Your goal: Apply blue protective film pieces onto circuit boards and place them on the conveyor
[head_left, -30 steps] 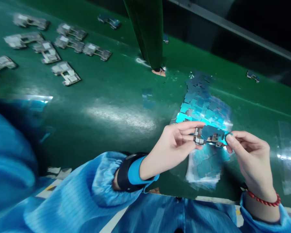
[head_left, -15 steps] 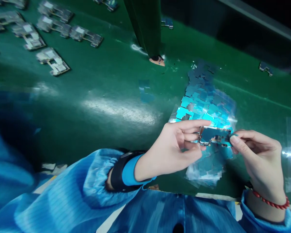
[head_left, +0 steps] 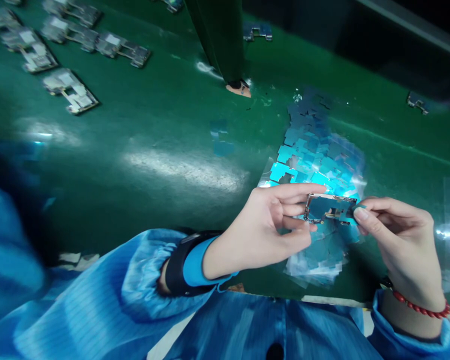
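One blue film (right fingers pinch it) overlies the metal-rimmed board left fingers grip.

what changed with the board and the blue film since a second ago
The blue film has shifted leftward over the circuit board, now roughly lining up with it and covering its formerly bare left end. The left hand still grips the board, the right hand still pinches the right end; the film pile looks unchanged.
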{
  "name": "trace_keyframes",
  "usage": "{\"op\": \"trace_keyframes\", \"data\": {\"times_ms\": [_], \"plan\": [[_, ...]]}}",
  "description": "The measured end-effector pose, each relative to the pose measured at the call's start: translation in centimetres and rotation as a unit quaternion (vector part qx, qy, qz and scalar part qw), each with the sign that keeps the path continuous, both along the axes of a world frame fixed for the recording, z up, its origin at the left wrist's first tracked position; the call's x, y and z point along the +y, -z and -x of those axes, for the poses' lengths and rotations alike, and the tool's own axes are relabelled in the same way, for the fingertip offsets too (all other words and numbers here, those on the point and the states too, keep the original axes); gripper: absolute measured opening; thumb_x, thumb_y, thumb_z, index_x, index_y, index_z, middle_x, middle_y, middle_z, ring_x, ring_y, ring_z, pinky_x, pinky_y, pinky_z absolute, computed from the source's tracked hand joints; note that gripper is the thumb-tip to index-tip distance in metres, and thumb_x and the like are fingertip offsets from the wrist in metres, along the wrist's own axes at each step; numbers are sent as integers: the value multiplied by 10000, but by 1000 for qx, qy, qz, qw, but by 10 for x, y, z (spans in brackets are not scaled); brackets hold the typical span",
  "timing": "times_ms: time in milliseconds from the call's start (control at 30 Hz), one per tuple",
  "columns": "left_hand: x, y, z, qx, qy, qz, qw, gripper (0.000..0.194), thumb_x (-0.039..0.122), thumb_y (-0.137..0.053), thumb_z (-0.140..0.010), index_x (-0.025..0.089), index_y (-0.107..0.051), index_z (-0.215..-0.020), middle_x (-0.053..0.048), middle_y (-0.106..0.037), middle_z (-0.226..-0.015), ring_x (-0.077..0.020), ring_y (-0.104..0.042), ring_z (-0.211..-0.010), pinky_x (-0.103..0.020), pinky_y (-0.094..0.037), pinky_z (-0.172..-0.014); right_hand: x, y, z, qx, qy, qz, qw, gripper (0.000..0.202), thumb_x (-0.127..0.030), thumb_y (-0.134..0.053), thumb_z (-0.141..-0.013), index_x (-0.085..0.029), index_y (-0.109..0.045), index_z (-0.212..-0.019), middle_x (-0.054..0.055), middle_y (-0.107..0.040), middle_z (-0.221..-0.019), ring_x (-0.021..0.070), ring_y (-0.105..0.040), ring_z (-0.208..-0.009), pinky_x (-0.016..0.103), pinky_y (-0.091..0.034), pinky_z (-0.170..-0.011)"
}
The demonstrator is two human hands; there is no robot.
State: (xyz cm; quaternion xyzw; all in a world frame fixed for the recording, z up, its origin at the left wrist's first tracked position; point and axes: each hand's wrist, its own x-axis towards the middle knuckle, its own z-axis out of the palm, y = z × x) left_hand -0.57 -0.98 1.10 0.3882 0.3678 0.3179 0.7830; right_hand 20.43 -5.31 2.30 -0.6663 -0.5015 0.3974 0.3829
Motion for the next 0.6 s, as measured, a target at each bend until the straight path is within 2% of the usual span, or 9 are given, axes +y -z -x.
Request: {"op": "trace_keyframes", "data": {"times_ms": [600], "plan": [[0, 1, 1, 5, 1, 3, 1000, 520, -4, -620, -652, 149, -647, -1148, -45, -742, -1073, -223, -719, -939, -271, -627, -763, 0, 0, 1, 6, -10, 3, 1000, 44, -277, -778, -762, -262, -736, -758, -13, -634, -640, 94, -485, -512, 201, -401, -435]]}}
